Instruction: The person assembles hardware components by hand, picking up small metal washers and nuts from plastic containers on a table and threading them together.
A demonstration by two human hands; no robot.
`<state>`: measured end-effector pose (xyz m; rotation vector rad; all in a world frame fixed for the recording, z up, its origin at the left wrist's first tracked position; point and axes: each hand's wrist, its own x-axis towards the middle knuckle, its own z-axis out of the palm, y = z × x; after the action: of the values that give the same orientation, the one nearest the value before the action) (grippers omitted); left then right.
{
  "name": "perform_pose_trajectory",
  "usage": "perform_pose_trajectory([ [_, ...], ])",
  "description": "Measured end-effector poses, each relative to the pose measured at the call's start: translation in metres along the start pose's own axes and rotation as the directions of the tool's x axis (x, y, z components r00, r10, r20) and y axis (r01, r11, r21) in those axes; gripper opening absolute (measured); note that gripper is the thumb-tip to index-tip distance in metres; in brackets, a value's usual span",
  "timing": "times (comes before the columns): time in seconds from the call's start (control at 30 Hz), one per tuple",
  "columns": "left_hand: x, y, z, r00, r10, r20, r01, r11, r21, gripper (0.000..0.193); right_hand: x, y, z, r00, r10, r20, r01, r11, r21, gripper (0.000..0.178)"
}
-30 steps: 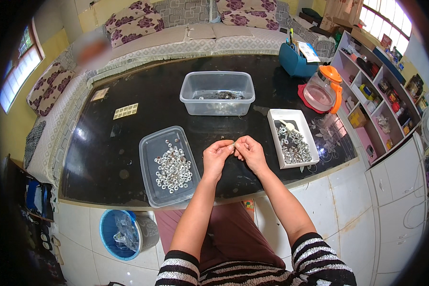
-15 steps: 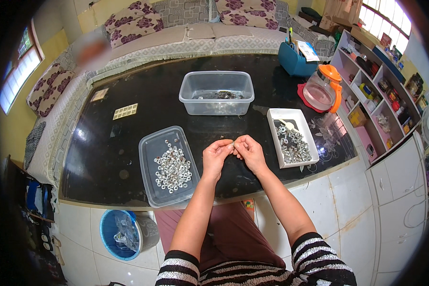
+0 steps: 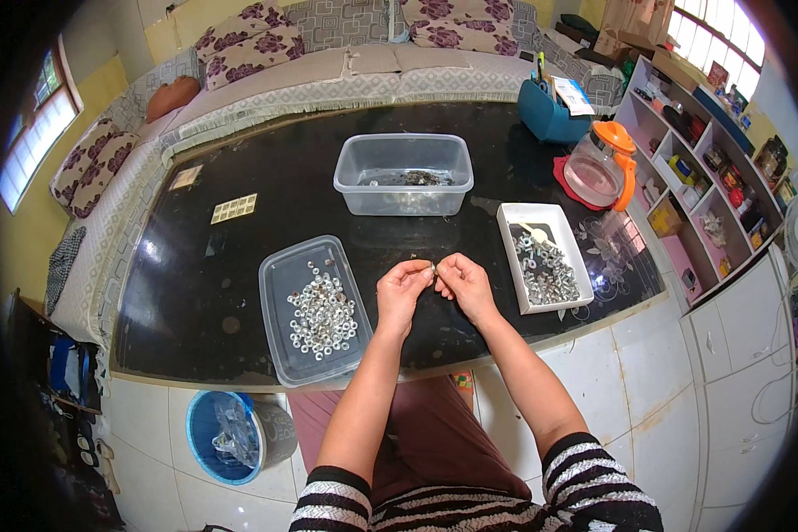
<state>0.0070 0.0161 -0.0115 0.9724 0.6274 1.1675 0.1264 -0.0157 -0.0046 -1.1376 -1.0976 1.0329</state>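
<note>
My left hand (image 3: 401, 291) and my right hand (image 3: 466, 285) meet fingertip to fingertip over the black table. Both are closed in a pinch on a tiny, dull metallic piece between them; its kind is too small to tell. Left of my hands, a pile of silvery nuts (image 3: 324, 315) lies on a translucent plastic lid (image 3: 279, 266). To the right, a shallow white box (image 3: 516, 215) holds shiny metal hardware pieces (image 3: 548, 275) and a pale plastic bit (image 3: 538, 234). Beyond my hands, a clear plastic tub (image 3: 403, 202) contains small dark and metallic pieces (image 3: 417, 179).
At the far right of the table (image 3: 239, 275) stand a glass jug (image 3: 592, 168) with an orange lid and a teal holder (image 3: 545, 115). A yellowish card (image 3: 233, 208) lies at left. Below the near edge is a blue-rimmed bin (image 3: 195, 443). Shelves (image 3: 683, 168) line the right.
My hands stay in nearly the same place, with slight finger movement around the tiny piece. The containers have not moved.
</note>
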Motion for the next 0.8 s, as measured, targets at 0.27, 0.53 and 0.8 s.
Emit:
perform_pose_trajectory([
  [0.27,-0.003,0.003,0.002,1.000,-0.022,-0.021,0.022,1.000,-0.013,0.014,-0.004,-0.003,0.004,0.977,-0.170,-0.128,0.150,0.976,-0.157,0.012],
  [0.53,-0.003,0.007,0.005,0.998,-0.023,-0.053,0.024,1.000,0.016,0.014,-0.002,-0.003,0.003,0.952,-0.238,-0.193,0.198,0.958,-0.205,0.011],
  [0.8,0.067,0.054,0.019,0.966,0.246,-0.076,-0.195,0.893,0.406,0.008,0.000,0.002,0.003,0.971,-0.188,-0.148,0.157,0.967,-0.202,0.009],
])
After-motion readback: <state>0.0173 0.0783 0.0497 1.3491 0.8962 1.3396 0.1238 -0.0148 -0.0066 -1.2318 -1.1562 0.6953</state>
